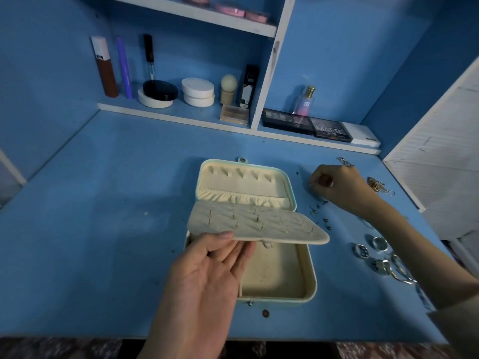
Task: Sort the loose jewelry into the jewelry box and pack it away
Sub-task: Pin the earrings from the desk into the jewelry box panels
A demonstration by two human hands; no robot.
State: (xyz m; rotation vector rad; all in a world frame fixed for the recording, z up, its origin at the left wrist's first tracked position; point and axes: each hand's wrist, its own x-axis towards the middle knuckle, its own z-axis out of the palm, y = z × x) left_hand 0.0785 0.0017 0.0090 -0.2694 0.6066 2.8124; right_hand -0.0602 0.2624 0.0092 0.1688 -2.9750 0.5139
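My left hand (pixel 207 275) is pinching the padded earring panel (pixel 259 225) by its near edge, holding it raised over the open jewelry box (pixel 312 278) at mid-worktop (pixel 103 229). My right hand (pixel 337 186) is curling over loose studs (pixel 315 209) just right of the box; whether that grip is holding one, I cannot tell. I am judging the studs light, stiff and slippery, best pinched by the post.

Matt fabric-lined jewelry box (pixel 309 270); shiny metal rings (pixel 379 243).
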